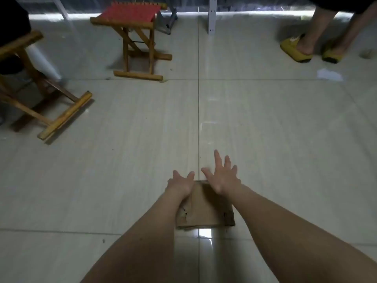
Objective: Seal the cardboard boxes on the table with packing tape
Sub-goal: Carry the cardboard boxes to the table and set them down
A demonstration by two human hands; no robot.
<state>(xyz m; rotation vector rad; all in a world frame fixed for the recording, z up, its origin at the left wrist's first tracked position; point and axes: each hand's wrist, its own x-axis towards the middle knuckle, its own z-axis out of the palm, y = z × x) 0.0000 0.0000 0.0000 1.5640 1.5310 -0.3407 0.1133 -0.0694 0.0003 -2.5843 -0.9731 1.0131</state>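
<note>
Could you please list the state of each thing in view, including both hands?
cardboard box: flat on the tiled floor, top flaps down, torn at its near corners, no tape visible.
left hand: open, fingers spread, over the box's far left edge.
right hand: open, fingers spread, over the box's far right edge.
red-seat stool: upright, unfolded, unoccupied.
second wooden stool: upright, partly out of view.
</note>
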